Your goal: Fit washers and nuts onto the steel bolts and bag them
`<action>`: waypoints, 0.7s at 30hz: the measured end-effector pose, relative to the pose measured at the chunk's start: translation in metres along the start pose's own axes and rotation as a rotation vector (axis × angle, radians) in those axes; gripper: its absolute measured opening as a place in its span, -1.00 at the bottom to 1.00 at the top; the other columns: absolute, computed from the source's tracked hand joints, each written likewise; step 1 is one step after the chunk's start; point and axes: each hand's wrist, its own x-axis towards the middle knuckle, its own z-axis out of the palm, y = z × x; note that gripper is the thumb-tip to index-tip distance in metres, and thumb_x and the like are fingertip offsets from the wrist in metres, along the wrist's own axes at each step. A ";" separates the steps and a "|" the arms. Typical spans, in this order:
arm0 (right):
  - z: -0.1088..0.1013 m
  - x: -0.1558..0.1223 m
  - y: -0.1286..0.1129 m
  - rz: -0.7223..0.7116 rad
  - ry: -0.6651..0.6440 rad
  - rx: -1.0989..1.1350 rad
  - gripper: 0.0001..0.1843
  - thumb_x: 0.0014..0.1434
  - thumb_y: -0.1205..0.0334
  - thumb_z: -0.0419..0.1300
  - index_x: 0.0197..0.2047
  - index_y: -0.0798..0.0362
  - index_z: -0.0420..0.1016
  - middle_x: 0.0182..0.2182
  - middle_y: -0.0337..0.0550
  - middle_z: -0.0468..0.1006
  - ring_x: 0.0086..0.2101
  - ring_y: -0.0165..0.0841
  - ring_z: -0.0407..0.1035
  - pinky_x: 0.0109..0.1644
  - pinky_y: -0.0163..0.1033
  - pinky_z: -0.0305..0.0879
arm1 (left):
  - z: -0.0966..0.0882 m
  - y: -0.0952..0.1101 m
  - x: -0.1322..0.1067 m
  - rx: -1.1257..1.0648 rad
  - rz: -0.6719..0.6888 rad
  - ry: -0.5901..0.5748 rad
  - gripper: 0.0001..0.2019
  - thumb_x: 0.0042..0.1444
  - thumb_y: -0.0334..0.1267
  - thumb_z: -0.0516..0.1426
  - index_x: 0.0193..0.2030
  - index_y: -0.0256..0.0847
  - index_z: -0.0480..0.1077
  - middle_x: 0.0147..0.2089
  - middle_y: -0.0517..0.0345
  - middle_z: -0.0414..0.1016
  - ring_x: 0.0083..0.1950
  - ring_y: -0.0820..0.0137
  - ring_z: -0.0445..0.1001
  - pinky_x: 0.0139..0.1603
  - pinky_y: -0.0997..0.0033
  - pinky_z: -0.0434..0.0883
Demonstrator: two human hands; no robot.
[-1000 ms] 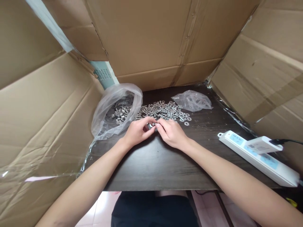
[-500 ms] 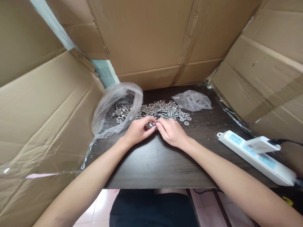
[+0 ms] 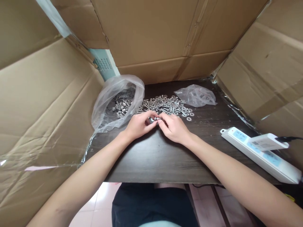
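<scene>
Between my fingertips, over the near edge of the hardware pile, is a small silver bolt that seems to carry a nut or washer. My left hand pinches its left end with thumb and forefinger. From the other side my right hand closes its thumb and fingers on the right end. Just beyond both hands lies a loose pile of bolts, nuts and washers. A clear plastic bag lies open at the left, with more small metal fasteners inside it.
A crumpled clear bag lies at the back right of the dark table. Along the right side runs a white power strip with a white plug-in adapter and black cable. Cardboard walls surround the table on three sides.
The view has shifted slightly, so the table sits a little higher in the picture. Both hands keep their pinch, and more of the bolt shows between the fingertips.
</scene>
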 end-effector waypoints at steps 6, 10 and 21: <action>0.000 0.000 0.000 -0.009 0.006 0.002 -0.76 0.43 0.21 -0.02 -0.13 0.06 0.44 -0.40 -0.15 0.58 -0.40 -0.26 0.40 -0.18 -0.19 0.13 | -0.001 0.000 0.001 0.027 -0.005 -0.007 -0.85 0.27 -0.28 0.21 -0.03 -0.18 0.45 -0.21 0.22 0.63 -0.46 0.56 0.52 -0.38 0.57 0.43; 0.001 -0.001 -0.001 -0.013 0.011 -0.013 -0.75 0.44 0.21 -0.04 -0.15 0.06 0.43 -0.39 -0.13 0.58 -0.39 -0.26 0.40 -0.18 -0.19 0.13 | -0.002 0.000 0.001 0.034 0.012 0.003 -0.84 0.28 -0.27 0.19 -0.02 -0.18 0.46 -0.21 0.21 0.62 -0.46 0.55 0.51 -0.37 0.57 0.44; 0.002 -0.001 0.000 -0.013 0.021 0.004 -0.71 0.47 0.19 -0.09 -0.21 0.05 0.39 -0.42 -0.16 0.54 -0.41 -0.28 0.37 -0.20 -0.20 0.11 | -0.001 0.000 0.001 0.028 0.034 0.013 -0.82 0.25 -0.32 0.21 -0.02 -0.18 0.44 -0.22 0.24 0.61 -0.47 0.58 0.51 -0.39 0.61 0.41</action>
